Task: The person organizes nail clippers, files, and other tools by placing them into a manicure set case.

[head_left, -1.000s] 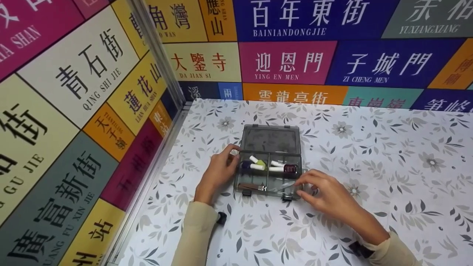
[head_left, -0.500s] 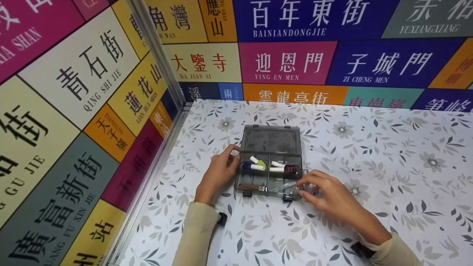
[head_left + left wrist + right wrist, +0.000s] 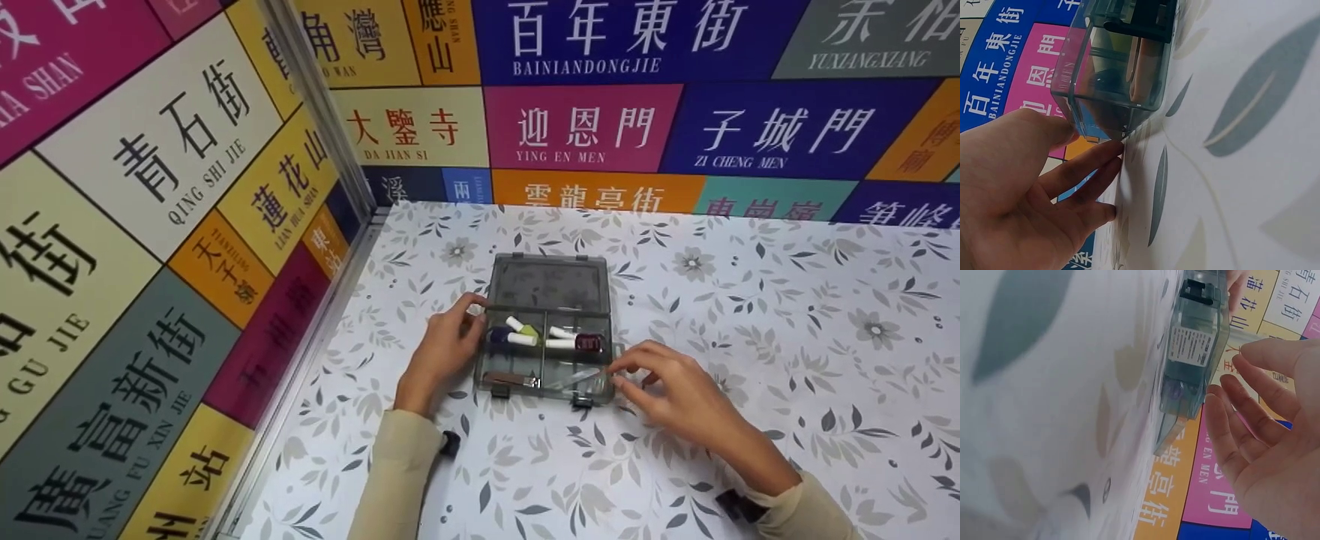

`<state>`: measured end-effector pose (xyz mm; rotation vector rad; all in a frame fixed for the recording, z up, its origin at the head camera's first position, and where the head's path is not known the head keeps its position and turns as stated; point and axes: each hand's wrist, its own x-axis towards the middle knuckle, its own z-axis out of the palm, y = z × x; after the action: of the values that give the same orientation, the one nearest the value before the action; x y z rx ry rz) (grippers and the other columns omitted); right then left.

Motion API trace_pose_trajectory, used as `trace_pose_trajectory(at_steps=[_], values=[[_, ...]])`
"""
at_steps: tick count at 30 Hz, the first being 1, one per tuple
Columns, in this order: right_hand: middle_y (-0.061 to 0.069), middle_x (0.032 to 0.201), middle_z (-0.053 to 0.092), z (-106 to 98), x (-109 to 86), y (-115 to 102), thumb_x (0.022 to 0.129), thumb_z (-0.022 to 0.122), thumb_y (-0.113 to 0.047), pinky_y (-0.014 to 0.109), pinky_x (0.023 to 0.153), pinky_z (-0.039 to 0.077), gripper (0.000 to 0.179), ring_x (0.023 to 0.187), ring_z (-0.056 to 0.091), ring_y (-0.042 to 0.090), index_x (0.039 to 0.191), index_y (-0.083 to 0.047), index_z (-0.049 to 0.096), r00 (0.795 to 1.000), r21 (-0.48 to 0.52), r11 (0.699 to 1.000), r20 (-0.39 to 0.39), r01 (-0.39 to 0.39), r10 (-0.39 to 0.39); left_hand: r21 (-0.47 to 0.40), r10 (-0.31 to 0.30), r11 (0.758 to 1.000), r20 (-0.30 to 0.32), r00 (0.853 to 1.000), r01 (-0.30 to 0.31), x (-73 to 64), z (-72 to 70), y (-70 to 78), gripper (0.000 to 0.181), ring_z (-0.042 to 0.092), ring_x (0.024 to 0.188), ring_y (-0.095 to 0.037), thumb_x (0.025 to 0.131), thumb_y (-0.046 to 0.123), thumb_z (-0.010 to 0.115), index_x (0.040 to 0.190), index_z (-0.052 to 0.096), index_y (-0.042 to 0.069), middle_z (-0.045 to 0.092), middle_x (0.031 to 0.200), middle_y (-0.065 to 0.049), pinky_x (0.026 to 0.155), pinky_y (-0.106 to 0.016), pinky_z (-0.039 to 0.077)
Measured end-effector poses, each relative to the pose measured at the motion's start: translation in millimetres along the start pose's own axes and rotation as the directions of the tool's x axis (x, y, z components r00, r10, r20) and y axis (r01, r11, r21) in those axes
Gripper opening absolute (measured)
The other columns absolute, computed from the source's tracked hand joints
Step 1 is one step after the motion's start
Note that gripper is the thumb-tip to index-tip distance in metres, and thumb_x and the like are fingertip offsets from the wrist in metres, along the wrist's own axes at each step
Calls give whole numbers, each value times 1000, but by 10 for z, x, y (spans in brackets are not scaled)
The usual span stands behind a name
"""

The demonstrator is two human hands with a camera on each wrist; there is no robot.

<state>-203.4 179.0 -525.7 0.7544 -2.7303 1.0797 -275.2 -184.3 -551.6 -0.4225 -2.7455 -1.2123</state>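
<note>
A smoky clear plastic box point(image 3: 577, 360) lies on the table, its lid point(image 3: 551, 283) folded back. My left hand point(image 3: 450, 341) rests its fingertips against the box's left side; in the left wrist view its fingers stretch beneath the box corner. In the rear compartments lie nail polish bottles with white caps: yellow-green point(image 3: 531, 330), dark blue point(image 3: 499, 336) and dark red point(image 3: 591, 343). A brown-and-silver nail clipper point(image 3: 510, 379) occupies the front left compartment. A translucent strip point(image 3: 581, 379) slants in the front right one. Beside that strip's end, my right hand point(image 3: 667, 386) has thumb and forefinger close together.
The table point(image 3: 787, 337) has a white cover with grey leaves and flowers. Colourful printed walls point(image 3: 585, 124) rise behind it and on the left. Black latches point(image 3: 582, 400) project from the box's front edge.
My right hand has drawn slightly to the right, so its fingertips now sit at the box's right edge and more of the translucent strip shows. My left hand and the box stay in place.
</note>
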Motion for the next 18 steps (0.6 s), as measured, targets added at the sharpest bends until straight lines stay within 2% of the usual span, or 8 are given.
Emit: trace_pose_trajectory(at_steps=[8, 14, 18], values=[[-11, 110, 76, -71, -24, 53, 96, 83, -10, 33, 78, 65, 18, 97, 75, 15, 112, -18, 83, 999, -7, 1000, -36, 9, -9, -14, -18, 1000, 9, 1000, 18, 16, 26, -10, 24, 77, 90, -17, 113, 23, 59, 136, 65, 20, 83, 102, -5, 84, -42, 61], [-11, 108, 77, -126, -25, 101, 97, 81, -9, 32, 76, 63, 17, 95, 74, 12, 110, -21, 82, 998, -2, 1000, -55, 22, -22, -23, -2, 1000, -8, 1000, 2, 21, 24, -3, 24, 79, 105, -22, 112, 18, 60, 135, 66, 14, 83, 112, -10, 94, -47, 61], [-12, 107, 76, -185, -23, 152, 99, 80, -11, 32, 75, 63, 14, 93, 73, 10, 108, -22, 82, 997, -11, 1000, -83, 9, -9, 22, 14, 1000, -48, 999, -13, 39, 28, 3, 23, 74, 111, -30, 110, 13, 62, 133, 67, 9, 78, 118, -14, 101, -49, 58]])
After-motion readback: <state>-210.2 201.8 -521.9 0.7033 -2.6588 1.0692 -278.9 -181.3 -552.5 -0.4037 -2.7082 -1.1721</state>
